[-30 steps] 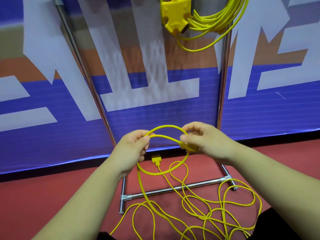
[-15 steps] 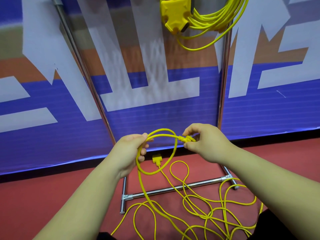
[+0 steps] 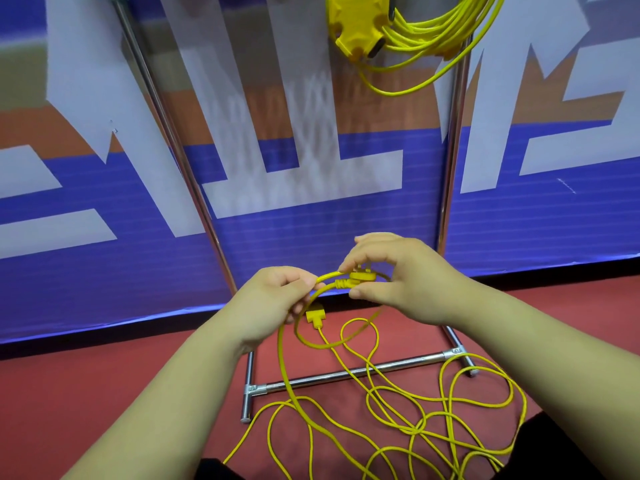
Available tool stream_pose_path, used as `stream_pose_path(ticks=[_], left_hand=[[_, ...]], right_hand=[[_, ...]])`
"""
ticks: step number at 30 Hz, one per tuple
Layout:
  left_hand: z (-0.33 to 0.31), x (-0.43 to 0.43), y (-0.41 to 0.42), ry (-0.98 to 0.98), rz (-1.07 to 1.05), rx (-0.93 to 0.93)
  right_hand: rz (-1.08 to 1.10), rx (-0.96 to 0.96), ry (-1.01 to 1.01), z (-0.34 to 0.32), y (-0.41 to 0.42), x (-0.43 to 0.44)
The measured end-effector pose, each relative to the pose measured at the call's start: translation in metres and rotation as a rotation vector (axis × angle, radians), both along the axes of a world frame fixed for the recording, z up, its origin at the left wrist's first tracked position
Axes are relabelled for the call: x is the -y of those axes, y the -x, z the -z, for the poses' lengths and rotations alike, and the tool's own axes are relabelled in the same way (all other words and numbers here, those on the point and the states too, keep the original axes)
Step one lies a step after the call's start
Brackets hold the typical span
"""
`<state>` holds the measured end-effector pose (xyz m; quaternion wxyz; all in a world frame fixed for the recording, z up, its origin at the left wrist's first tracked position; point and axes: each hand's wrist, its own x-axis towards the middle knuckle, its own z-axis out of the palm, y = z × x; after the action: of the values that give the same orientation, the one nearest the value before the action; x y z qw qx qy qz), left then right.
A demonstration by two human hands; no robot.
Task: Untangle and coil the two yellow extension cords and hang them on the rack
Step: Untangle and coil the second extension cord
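The right hand (image 3: 398,282) pinches the yellow moulded plug (image 3: 360,276) at the end of the thin yellow extension cord (image 3: 281,355). The left hand (image 3: 270,299) grips the same cord just beside it. Half a second ago the two hands were further apart. Now the plug has come almost to the left fingers, so a first small loop is closed and hangs below them. I judge the coiling of this cord is only starting: most of it lies in loose, crossed curves on the red floor (image 3: 104,393), over the base bar of the chrome metal rack (image 3: 346,374). The other coiled yellow cord (image 3: 433,32) hangs already at the top of the frame.
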<state>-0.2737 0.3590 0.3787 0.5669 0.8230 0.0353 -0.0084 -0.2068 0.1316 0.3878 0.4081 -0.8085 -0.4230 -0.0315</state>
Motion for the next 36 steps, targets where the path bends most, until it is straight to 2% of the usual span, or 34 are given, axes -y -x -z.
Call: stream_pose_path(ticks=[4, 8, 14, 19, 22, 26, 29, 32, 36], left_hand=[[-0.004, 0.0, 0.002, 0.105, 0.055, 0.007], [-0.002, -0.001, 0.0, 0.135, 0.054, 0.02], [0.016, -0.026, -0.003, 0.249, 0.12, -0.1], [0.042, -0.05, -0.008, 0.219, -0.085, -0.184], [0.045, -0.051, -0.012, 0.21, -0.24, -0.1], [0.033, -0.046, -0.017, 0.156, -0.346, 0.076], [0.02, -0.033, -0.014, 0.066, -0.274, 0.108], [0.007, -0.014, -0.009, -0.01, -0.202, 0.095], [-0.007, 0.003, -0.001, 0.086, -0.093, 0.038]], right_hand=[[-0.066, -0.167, -0.016, -0.006, 0.0, 0.005], [-0.007, -0.239, -0.098, -0.009, -0.001, 0.006], [0.259, -0.305, -0.367, -0.011, -0.019, 0.012], [0.477, -0.372, -0.481, -0.003, -0.043, 0.037], [0.399, -0.461, -0.473, 0.002, -0.042, 0.04], [0.267, -0.426, -0.292, -0.003, -0.033, 0.036], [0.127, -0.365, -0.133, -0.01, -0.022, 0.03], [0.017, -0.342, -0.085, -0.016, -0.013, 0.023], [-0.049, -0.4, -0.113, -0.02, -0.005, 0.017]])
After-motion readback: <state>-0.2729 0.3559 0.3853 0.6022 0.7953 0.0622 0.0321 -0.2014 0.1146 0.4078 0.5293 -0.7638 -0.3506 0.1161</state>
